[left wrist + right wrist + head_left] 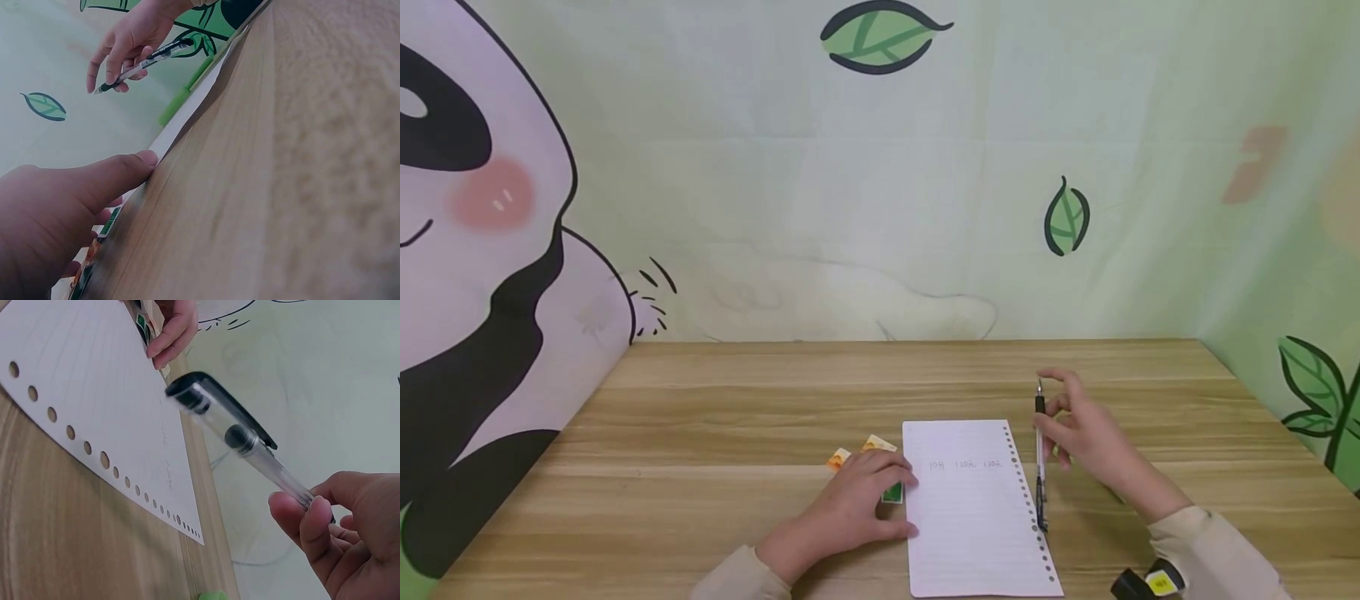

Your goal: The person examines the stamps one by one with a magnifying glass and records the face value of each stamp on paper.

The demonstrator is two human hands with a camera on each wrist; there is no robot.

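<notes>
A white lined sheet (973,517) with punched holes down its right edge lies on the table, a line of faint handwriting near its top. My left hand (857,504) rests at the sheet's left edge, thumb and fingertips touching it. Partly hidden beneath that hand are small printed cards (880,443) in orange, cream and green. My right hand (1086,437) pinches a clear pen (259,453) with black parts, beside the sheet's right edge. The pen's tip points away toward the back wall, and its black clip end (1041,523) is nearest me.
A light green stick-like thing (181,100) lies on the table to the right of the sheet, mostly hidden in the head view. A black device with a yellow label (1161,581) is by my right sleeve. Printed panda-and-leaf cloth (880,200) walls the table's back and sides.
</notes>
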